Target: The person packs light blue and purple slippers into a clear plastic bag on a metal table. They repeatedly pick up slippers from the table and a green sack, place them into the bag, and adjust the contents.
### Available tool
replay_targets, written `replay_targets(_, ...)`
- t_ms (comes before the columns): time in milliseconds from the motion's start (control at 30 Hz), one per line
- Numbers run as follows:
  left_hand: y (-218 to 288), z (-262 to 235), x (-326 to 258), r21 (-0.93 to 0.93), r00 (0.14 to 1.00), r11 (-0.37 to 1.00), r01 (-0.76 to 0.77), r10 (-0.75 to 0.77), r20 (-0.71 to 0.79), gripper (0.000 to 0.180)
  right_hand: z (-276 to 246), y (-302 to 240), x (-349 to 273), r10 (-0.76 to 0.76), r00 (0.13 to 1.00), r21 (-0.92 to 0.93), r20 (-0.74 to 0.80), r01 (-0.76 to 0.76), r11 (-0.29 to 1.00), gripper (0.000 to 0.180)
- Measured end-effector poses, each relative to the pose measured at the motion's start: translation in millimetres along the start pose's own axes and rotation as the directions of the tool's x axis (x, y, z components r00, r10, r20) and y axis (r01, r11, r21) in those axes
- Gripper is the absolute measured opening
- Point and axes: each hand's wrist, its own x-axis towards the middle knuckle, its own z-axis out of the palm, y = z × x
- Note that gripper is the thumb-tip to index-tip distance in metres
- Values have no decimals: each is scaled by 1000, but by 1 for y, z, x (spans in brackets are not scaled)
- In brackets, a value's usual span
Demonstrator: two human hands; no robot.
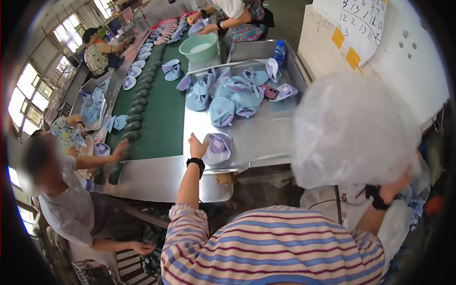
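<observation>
My left hand [198, 146] is over the metal tray, its fingers apart at the left edge of a white-and-lilac shoe upper [219, 148]. It seems to touch that edge without gripping it. Out to the right, my right hand [399, 184] is closed on a large translucent plastic bag [351, 133], which bulges and is blurred. What the bag holds cannot be made out. Beyond my left hand lies a heap of light blue and lilac shoe uppers [237, 90], with a dark pink phone [270, 92] at its right side.
Dark green shoe lasts [135, 118] line a green conveyor belt [161, 128]. A co-worker's hand [120, 151] reaches over it from the left. Farther off stand a pale green basin [198, 47] and a blue-capped bottle [279, 51]. A white board [403, 57] rises at right.
</observation>
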Motion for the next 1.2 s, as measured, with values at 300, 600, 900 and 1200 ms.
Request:
replay_targets(300,11,49,37,-807,943,556,-200,332,-5,24,-123,-57,-2,448,877,435,171,-476,765,42)
replay_targets(600,160,20,104,-519,714,528,-672,648,-264,20,-193,-33,-28,576,804,239,151,-595,767,47)
replay_targets(900,347,-4,-107,-490,237,54,-870,917,-320,20,-341,-17,-18,498,446,212,-744,-549,809,23)
replay_targets(1200,430,91,-439,-981,-751,127,149,659,-29,81,-302,-63,-77,554,570,170,607,-774,610,71)
